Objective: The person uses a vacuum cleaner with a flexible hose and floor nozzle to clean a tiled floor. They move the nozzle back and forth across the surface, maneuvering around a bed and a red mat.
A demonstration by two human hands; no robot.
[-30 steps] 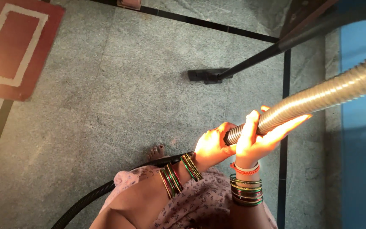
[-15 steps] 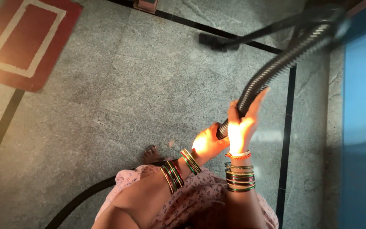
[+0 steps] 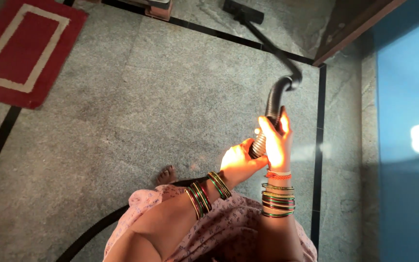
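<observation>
Hose [image 3: 271, 104] of ribbed black plastic is what I am watching both hands work on, looking straight down from the head camera. My right hand [image 3: 275, 145] is wrapping around the hose from the right, fingers [image 3: 267, 130] curled over it and clamped tight, lit bright orange by sunlight. My left hand [image 3: 238, 162] is gripping the same hose just below and to the left, also closed on it, so the two hands are sitting almost touching each other. Both wrists are wearing stacks of green, red and gold bangles [image 3: 277, 200], and the right wrist is also carrying an orange thread band.

From the hands the hose is rising away from me, bending at a black elbow into a thin black wand [image 3: 263, 36] that is running up to a flat floor nozzle [image 3: 242, 10] resting on the floor near the top edge of the view. Behind the left hand the hose is trailing down and left across the grey stone floor [image 3: 122, 97], passing beside a bare foot [image 3: 167, 174] and a pink printed garment [image 3: 219, 228].

A red mat [image 3: 25, 48] with a pale rectangular border is lying at the upper left, well apart from the hands. A blue wall [image 3: 408, 97] is filling the right side, with a wooden door frame [image 3: 355, 29] at the upper right.
</observation>
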